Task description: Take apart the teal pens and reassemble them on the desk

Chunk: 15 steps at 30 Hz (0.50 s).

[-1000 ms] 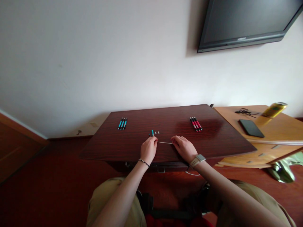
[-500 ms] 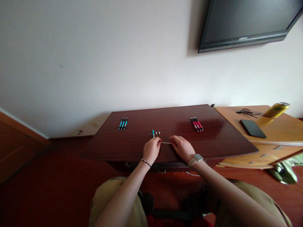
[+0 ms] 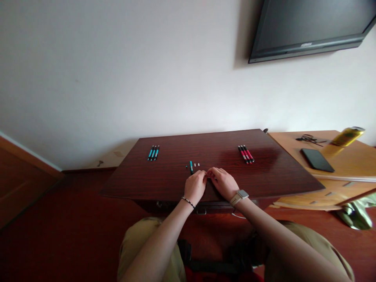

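Note:
My left hand (image 3: 196, 185) and my right hand (image 3: 223, 181) meet fingertip to fingertip over the front part of the dark desk. Both are closed in a pinch on a thin pale rod, now almost wholly hidden between the fingers. Just beyond my left hand lies a blue pen barrel (image 3: 191, 166) with a dark end. To its left is a tiny dark piece (image 3: 186, 167). Two small white pieces, one a white plug (image 3: 198, 164), lie to its right.
Several blue pens (image 3: 153, 153) lie side by side at the desk's left, several red pens (image 3: 246, 154) at its right. On the lower wooden cabinet (image 3: 352, 160) are a black phone (image 3: 317, 159), a dark cable (image 3: 309, 138) and a yellow can (image 3: 348, 136). A television (image 3: 308, 31) hangs above.
My left hand has moved right until its fingertips meet those of my right hand. The pale rod that showed between them is now covered. The view has shifted slightly.

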Tool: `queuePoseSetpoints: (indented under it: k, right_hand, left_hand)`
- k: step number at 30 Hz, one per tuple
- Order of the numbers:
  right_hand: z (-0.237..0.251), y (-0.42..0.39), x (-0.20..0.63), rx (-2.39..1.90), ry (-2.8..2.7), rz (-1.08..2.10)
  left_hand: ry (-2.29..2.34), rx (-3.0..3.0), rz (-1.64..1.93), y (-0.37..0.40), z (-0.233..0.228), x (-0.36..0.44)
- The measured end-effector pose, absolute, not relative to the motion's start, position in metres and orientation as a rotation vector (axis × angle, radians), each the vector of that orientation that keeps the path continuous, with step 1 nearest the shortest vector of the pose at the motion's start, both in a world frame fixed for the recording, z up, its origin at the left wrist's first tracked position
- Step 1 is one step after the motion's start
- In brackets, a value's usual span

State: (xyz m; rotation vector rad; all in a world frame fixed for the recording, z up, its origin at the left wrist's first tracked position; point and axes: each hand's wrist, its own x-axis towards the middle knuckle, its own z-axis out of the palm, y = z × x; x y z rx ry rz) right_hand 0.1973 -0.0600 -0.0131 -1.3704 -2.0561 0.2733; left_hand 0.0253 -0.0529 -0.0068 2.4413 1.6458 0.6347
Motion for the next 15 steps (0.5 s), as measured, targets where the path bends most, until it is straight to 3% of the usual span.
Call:
queuePoseSetpoints:
  k: [15]
  right_hand:
    - [-0.0176, -0.0589, 0.2047, -1.377, -2.026, 0.287]
  left_hand:
    - [1.492, 2.259, 0.948, -0.057, 0.0012, 0.0241]
